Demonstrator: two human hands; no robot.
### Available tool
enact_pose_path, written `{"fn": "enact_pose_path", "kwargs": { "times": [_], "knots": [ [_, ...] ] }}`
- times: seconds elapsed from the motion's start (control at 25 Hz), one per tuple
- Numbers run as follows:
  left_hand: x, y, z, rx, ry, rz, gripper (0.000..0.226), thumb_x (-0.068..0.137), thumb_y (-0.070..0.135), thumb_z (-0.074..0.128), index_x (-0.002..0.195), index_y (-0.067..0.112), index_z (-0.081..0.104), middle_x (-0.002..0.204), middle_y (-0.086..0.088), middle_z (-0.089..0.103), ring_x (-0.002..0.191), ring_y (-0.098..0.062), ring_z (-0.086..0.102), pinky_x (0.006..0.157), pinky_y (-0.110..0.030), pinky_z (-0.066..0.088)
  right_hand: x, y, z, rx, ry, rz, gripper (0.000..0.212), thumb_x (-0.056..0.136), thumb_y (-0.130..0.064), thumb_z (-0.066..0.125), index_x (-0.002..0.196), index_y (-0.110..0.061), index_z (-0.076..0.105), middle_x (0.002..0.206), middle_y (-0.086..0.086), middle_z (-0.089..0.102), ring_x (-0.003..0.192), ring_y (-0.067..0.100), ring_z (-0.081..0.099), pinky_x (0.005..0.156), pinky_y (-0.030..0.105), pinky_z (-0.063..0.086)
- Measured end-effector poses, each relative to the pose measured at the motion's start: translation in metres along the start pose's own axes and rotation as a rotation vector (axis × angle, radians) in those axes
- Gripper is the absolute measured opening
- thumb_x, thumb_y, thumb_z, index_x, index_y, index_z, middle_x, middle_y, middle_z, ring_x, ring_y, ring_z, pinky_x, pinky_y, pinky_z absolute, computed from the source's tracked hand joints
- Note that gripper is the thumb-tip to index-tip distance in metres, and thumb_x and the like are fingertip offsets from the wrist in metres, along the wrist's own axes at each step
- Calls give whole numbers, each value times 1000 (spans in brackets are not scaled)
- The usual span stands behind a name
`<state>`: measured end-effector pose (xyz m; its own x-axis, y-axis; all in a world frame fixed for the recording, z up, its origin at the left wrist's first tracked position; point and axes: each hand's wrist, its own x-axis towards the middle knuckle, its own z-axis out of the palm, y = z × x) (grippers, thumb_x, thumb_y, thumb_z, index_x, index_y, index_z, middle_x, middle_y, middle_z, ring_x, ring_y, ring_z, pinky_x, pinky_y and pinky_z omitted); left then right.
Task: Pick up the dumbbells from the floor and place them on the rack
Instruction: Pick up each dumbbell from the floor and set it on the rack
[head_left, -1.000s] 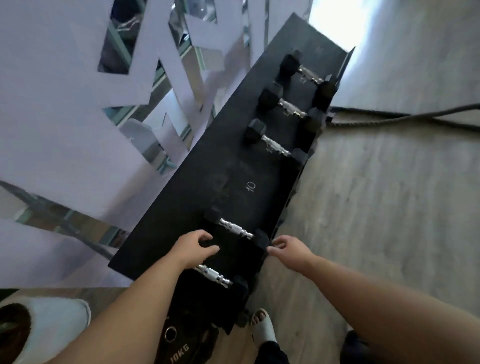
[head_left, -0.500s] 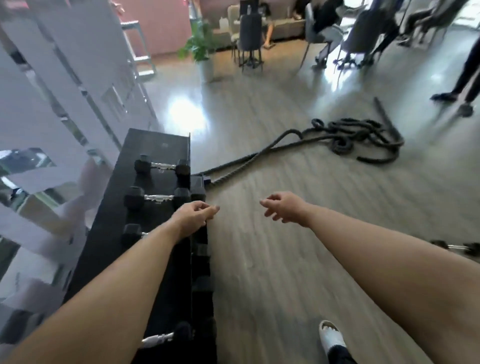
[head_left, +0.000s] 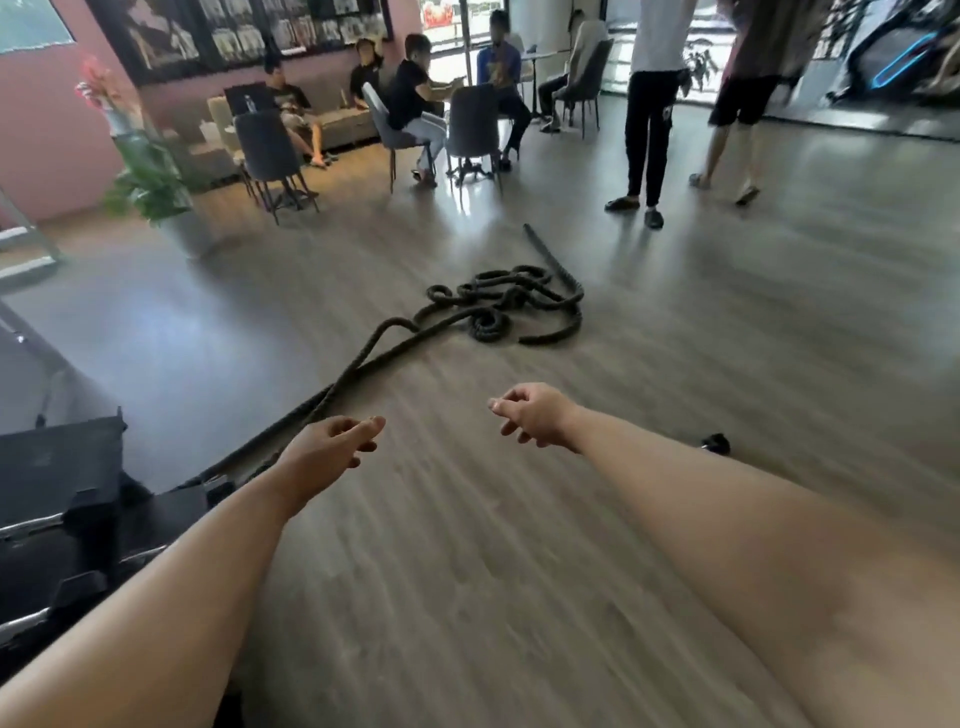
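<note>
The black dumbbell rack (head_left: 57, 467) fills the lower left corner, with blurred chrome handles of dumbbells (head_left: 31, 525) on it. My left hand (head_left: 332, 447) hovers over the wooden floor just right of the rack, fingers loosely apart, holding nothing. My right hand (head_left: 530, 413) is out in front at the same height, fingers half curled, also empty. A small black dumbbell end (head_left: 717, 443) lies on the floor to the right, partly hidden behind my right forearm.
A thick black battle rope (head_left: 498, 306) runs from the rack into a coil mid-floor. Several people sit on chairs (head_left: 470, 130) at the back; two people (head_left: 649, 104) stand at the right. A potted plant (head_left: 150, 182) is at the left.
My view has swung up and right, from the rack top to the open floor. Both hands left the dumbbell they had set on the rack and now hang empty over the floor.
</note>
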<state>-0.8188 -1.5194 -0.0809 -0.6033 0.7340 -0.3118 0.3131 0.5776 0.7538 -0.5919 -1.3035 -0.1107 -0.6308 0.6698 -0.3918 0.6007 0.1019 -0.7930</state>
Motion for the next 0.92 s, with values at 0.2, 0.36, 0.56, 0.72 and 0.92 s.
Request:
{"fn": "enact_pose_path", "kwargs": {
  "times": [0.2,0.36,0.56,0.72,0.92],
  "knots": [
    [81,87,145,3,-137,4,41,90,65,64,107,29,70,108,7,76,95,-13,70,69,-27,48,49,109,-147,19,94,125,41,96,-53,64,111,-16,67,88,0,76,74,23,60,53,28,39],
    [135,155,232,66,-227,29,46,87,71,64,104,29,72,105,10,76,92,-13,70,64,-27,48,73,181,-244,48,199,212,36,95,-52,67,102,-17,69,84,1,76,67,23,58,54,23,45],
    [218,214,311,98,-321,44,55,83,76,62,105,27,72,105,9,76,94,-17,71,69,-31,50,104,253,-332,90,323,341,31,95,-52,67,96,-20,67,78,-1,75,62,23,59,48,26,42],
    [295,247,382,110,-390,72,56,81,76,63,107,27,73,105,8,75,96,-18,70,79,-35,53,148,279,-372,83,349,401,28,95,-50,68,97,-22,67,75,-3,74,56,17,57,42,21,37],
    [406,293,476,143,-529,44,58,85,71,66,113,21,74,108,2,75,98,-20,70,89,-36,55,231,307,-435,91,372,514,22,97,-42,69,97,-20,66,73,-1,71,44,1,56,36,14,37]
  ]
}}
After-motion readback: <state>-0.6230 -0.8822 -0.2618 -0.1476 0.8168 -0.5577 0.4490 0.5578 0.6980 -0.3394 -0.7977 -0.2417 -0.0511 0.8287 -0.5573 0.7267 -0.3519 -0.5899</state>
